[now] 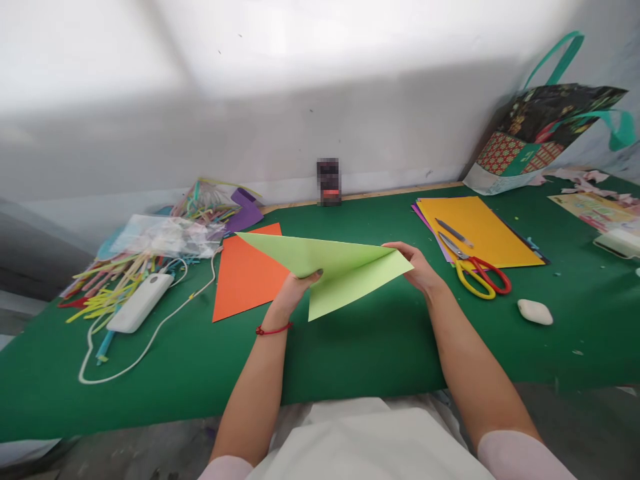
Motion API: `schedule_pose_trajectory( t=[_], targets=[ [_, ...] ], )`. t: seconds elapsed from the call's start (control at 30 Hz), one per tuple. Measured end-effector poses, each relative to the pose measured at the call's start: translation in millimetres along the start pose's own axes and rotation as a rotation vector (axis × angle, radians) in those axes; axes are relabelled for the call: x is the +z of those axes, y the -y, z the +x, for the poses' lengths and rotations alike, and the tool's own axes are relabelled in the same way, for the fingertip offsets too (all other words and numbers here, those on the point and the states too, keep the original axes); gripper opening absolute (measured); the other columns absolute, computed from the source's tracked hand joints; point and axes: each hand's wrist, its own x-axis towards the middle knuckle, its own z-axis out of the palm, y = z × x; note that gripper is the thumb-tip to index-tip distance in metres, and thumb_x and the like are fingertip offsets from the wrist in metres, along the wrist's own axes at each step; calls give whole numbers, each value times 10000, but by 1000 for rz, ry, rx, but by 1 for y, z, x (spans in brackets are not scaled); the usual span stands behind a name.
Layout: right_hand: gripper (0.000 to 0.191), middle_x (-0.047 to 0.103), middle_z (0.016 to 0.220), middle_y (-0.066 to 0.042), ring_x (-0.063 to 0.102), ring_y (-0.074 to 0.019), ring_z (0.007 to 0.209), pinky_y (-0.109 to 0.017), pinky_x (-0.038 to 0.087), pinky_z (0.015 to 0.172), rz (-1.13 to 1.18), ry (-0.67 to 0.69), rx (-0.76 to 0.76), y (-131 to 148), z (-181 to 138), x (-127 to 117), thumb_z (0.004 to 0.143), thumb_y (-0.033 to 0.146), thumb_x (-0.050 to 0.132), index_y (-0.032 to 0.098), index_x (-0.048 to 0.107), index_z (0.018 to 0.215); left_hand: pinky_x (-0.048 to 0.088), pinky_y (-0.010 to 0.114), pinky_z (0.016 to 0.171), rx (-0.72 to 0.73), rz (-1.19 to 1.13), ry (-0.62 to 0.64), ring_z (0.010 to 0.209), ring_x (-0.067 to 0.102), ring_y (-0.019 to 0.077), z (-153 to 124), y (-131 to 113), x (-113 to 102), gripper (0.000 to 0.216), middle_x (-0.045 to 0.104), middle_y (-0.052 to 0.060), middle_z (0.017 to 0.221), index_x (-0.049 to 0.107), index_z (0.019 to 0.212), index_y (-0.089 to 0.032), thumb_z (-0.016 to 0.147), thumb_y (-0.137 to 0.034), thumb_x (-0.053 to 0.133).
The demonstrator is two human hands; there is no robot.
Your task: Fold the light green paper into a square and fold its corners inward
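A light green paper sheet, folded diagonally into a triangle, is held just above the green table. My left hand pinches its lower fold edge, thumb on top. My right hand grips the right corner where the layers meet. An orange paper sheet lies flat on the table under the green sheet's left part.
Yellow-and-red scissors and a grey pen rest on a stack of yellow paper. A white eraser lies at right. A white power bank with cable and paper strips sit left. A patterned bag stands back right.
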Motion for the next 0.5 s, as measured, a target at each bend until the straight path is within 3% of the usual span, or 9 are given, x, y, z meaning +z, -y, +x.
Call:
schedule_pose_trajectory(
  t=[0.3, 0.4, 0.5],
  targets=[
    [350, 655, 642, -4, 591, -162, 580, -294, 452, 508, -46, -97, 12, 5, 0, 5, 474, 453, 828, 233, 685, 704, 437, 407, 986, 18, -32, 8, 1169, 551, 293, 1, 3, 1, 487, 652, 68, 1204, 670, 1068, -221, 625, -402, 758],
    [374, 617, 551, -2, 601, -168, 558, -276, 425, 467, -42, -168, 18, 5, 2, 8, 472, 506, 819, 218, 610, 587, 505, 424, 873, -39, -37, 119, 1074, 613, 314, 0, 2, 4, 513, 664, 86, 1175, 656, 1103, -215, 652, -446, 740],
    [414, 626, 557, 2, 616, -160, 546, -262, 444, 459, -11, -273, 43, 3, 5, 11, 452, 528, 825, 217, 585, 583, 538, 421, 763, -98, -98, 197, 967, 664, 323, -1, 1, 8, 633, 685, 128, 1117, 610, 1196, -177, 729, -604, 615]
  ],
)
